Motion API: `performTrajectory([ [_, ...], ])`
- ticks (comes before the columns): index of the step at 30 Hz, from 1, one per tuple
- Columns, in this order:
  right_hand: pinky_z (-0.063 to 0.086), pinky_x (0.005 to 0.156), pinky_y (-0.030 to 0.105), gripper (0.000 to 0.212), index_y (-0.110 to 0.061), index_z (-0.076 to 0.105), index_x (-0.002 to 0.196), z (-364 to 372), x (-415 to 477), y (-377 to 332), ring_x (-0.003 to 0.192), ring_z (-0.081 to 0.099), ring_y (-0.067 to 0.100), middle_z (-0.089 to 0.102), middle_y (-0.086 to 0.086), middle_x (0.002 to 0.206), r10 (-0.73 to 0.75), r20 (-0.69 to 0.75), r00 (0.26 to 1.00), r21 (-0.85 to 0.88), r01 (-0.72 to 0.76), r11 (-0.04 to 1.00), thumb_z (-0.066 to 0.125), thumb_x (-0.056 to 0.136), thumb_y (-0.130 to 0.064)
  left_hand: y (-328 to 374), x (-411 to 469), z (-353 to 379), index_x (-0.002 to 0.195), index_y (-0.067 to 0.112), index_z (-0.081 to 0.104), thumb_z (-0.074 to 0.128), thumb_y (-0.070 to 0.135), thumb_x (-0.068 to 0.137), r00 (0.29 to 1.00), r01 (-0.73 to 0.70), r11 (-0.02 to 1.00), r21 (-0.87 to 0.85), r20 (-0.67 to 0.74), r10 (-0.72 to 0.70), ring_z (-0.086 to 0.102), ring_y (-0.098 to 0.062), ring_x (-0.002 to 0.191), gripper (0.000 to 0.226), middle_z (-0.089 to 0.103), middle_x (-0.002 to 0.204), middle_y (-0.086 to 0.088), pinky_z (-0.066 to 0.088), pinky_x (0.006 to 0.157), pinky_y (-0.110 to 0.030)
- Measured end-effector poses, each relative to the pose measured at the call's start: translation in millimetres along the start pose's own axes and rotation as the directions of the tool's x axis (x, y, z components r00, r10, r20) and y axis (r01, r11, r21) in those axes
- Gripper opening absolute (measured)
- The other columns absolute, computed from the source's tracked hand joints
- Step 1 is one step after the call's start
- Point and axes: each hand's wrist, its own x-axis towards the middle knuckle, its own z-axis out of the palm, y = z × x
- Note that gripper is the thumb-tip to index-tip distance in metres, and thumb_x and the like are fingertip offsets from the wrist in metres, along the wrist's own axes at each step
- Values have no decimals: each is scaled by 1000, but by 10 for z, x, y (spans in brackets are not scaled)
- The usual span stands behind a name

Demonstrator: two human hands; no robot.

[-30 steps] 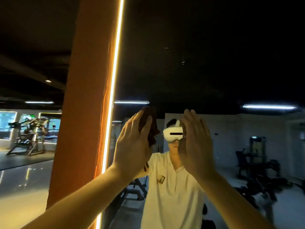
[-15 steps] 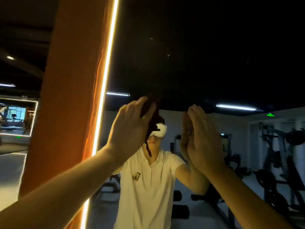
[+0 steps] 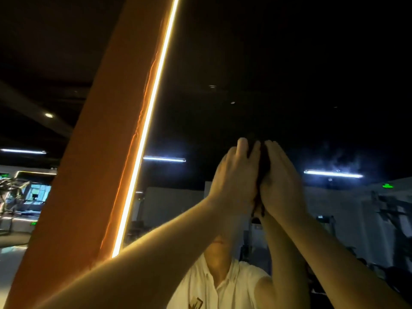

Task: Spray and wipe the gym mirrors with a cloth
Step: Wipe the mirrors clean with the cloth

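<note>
head view: your left hand [image 3: 234, 175] and right hand [image 3: 282, 181] are raised together at the mirror [image 3: 245, 74], with the dark cloth [image 3: 260, 168] pinned between them. left fingers curl over its top, right fingers lie straight against it. the cloth hangs vertical, tail toward your wrists. hazy smears [image 3: 341, 157] lie to the right, nearer your right hand.

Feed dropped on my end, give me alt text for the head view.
Both hands are raised side by side at the mirror: the left hand holds a dark cloth, the right hand lies flat against it. An orange pillar with a lit strip stands left of them.
</note>
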Motion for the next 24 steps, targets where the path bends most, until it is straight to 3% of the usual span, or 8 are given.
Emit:
performTrajectory([
  [2, 42, 115, 55, 64, -8, 46, 149, 5, -140, 19, 142, 47, 32, 51, 14, 150, -11, 0, 1000, -32, 11, 999, 39, 104, -52, -193, -37, -109, 159, 12, 34, 63, 38, 102, 1000, 7, 991, 130, 10, -8, 56, -27, 111, 69, 41, 136, -14, 51, 97, -40],
  [5, 32, 123, 52, 55, -3, 41, 154, 43, -336, 30, 153, 30, 27, 39, 15, 161, -26, -40, 999, -82, 23, 996, 48, 100, -10, -787, -168, -365, 152, 9, 48, 64, 34, 97, 992, 100, 940, 326, -108, -69, 58, -38, 105, 62, 49, 127, -20, 49, 90, -48],
  [9, 17, 127, 40, 58, -6, 41, 155, 121, -546, 3, 157, 19, 22, 32, 11, 166, -64, -7, 998, -186, 62, 981, 45, 97, -10, -1338, -410, -577, 147, 7, 53, 58, 28, 99, 951, 282, 857, 431, -243, -190, 54, -42, 122, 53, 55, 135, -20, 45, 97, -54],
  [12, 15, 127, 44, 59, -6, 40, 155, 177, -716, 19, 157, 20, 29, 30, 15, 166, -147, 31, 989, -335, 149, 930, 48, 97, -14, -1011, -657, -464, 146, 0, 56, 55, 12, 95, 967, 186, 963, 198, -210, -143, 52, -44, 135, 53, 56, 145, -23, 43, 114, -49],
  [14, 10, 129, 44, 61, -7, 34, 158, 176, -807, 24, 158, 16, 28, 24, 14, 168, -138, 79, 987, -354, 157, 922, 46, 100, -19, -542, -890, -279, 155, 7, 47, 55, 6, 96, 987, 122, 992, 42, -110, -117, 35, -34, 152, 59, 43, 161, -17, 26, 126, -41],
  [17, 8, 130, 42, 62, -10, 31, 159, 122, -922, -21, 158, 14, 23, 22, 11, 169, -74, 100, 992, -287, 100, 953, 46, 102, -29, 81, -1156, -72, 164, 18, 28, 58, 17, 104, 999, 14, 997, -77, 43, -10, 8, -21, 161, 68, 19, 173, -5, -1, 127, -30],
  [20, 13, 129, 43, 58, -9, 35, 157, 45, -1141, -118, 156, 21, 24, 31, 11, 166, 7, 40, 999, -125, -2, 992, 48, 101, -21, 79, -1261, -130, 166, 23, 23, 61, 26, 104, 990, -96, 995, 14, 107, 94, 7, -21, 161, 73, 15, 174, -2, 6, 130, -37],
  [24, 16, 129, 45, 62, -10, 32, 159, 102, -1426, -117, 157, 16, 20, 25, 6, 169, 17, 32, 999, -193, -10, 981, 54, 101, -11, -527, -1457, -498, 161, 21, 38, 76, 19, 89, 979, -192, 967, 169, 99, 177, 27, -25, 156, 82, 29, 170, -4, 19, 127, -36],
])
